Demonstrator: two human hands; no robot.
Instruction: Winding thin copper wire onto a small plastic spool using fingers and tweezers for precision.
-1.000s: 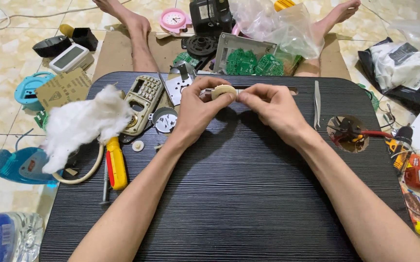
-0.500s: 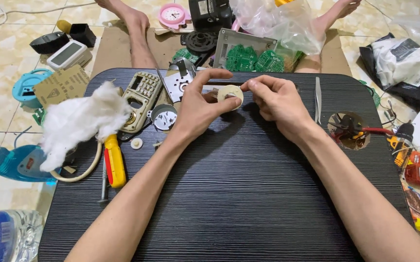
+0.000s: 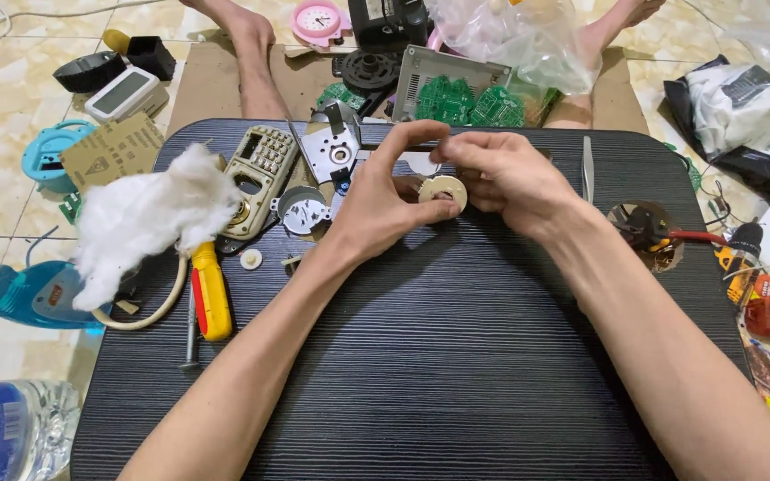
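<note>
Your left hand [image 3: 385,200] pinches the cream gear [image 3: 443,190] edgewise, face exposed | right hand [image 3: 505,174] curled, fingertips at its 1 o'clock rim, steadying | table [image 3: 456,356].

Screwdriver [image 3: 210,290] left of gear [image 3: 443,190]

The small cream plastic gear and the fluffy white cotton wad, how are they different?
The small cream plastic gear is a hard toothed disc; the fluffy white cotton wad is soft, shapeless and bigger. The gear is pinched between the left hand and right hand; the wad lies untouched. Both are pale.
</note>
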